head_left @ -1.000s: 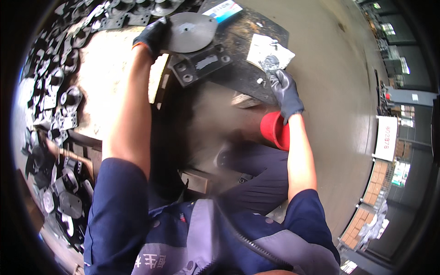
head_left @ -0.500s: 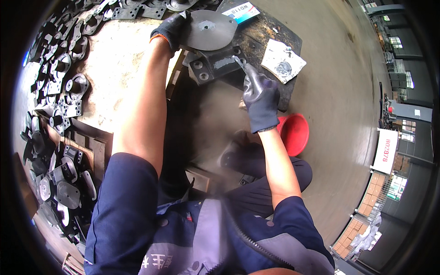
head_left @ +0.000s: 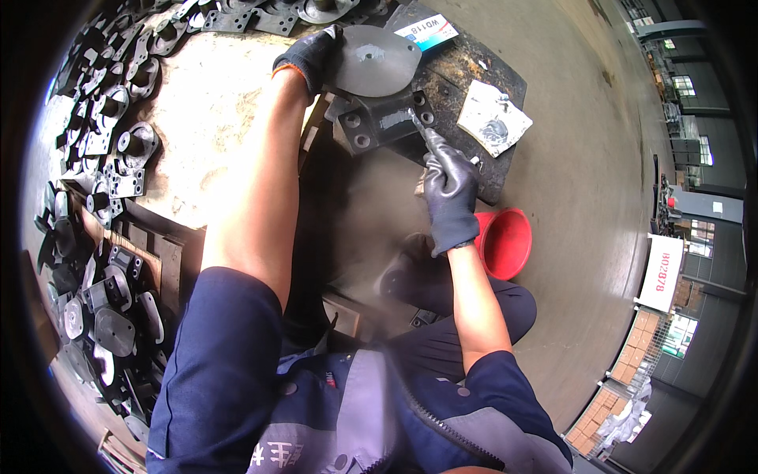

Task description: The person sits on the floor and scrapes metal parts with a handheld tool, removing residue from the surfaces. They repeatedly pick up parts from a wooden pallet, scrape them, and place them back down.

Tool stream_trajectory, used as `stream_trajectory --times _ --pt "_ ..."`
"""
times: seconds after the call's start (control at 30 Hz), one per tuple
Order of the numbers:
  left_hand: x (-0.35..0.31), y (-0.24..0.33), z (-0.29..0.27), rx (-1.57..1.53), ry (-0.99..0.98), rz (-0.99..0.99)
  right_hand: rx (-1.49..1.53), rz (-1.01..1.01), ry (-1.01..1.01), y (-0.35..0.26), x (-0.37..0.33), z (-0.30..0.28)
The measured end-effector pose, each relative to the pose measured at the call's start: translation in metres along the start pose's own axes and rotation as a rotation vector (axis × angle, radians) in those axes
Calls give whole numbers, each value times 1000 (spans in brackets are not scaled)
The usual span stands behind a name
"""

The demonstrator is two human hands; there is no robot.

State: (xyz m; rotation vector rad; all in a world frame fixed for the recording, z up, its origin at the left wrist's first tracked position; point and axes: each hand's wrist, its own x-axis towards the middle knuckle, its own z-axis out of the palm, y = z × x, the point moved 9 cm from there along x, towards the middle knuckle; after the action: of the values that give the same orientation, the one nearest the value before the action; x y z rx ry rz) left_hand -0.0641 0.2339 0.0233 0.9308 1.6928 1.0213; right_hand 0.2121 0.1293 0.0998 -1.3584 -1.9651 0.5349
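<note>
My left hand (head_left: pixel 313 59), in a dark glove, grips the left edge of an oval grey metal plate (head_left: pixel 367 75). A pale grey smear surrounds the small hole in the plate's middle. This plate is part of, or rests against, a black metal bracket (head_left: pixel 371 130) with bolt holes at its ends. A grey paste patch (head_left: pixel 395 118) lies on the bracket's face. My right hand (head_left: pixel 452 183), also gloved, is closed around a thin spatula-like tool (head_left: pixel 417 122). Its tip is at the right end of the patch; the grip is mostly hidden by my fingers.
Right of the bracket, a white card (head_left: pixel 494 118) smeared with grey paste lies on the dark worktop (head_left: pixel 450 87). Behind is a white-and-blue box (head_left: pixel 426 31). A red bucket (head_left: pixel 505 243) stands below. Several similar brackets (head_left: pixel 134 146) line the pale board (head_left: pixel 197 118) at left.
The view has shifted slightly, so the bench appears further right and lower. My right hand has drawn a little toward me, its tool still at the patch. My left hand keeps its grip.
</note>
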Motion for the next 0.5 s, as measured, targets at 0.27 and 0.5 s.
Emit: stream_trajectory --times 0.27,0.5 --pt "-13 14 1 68 -15 5 474 193 76 27 0 12" --pt "-12 13 -3 60 30 16 534 198 107 22 1 14"
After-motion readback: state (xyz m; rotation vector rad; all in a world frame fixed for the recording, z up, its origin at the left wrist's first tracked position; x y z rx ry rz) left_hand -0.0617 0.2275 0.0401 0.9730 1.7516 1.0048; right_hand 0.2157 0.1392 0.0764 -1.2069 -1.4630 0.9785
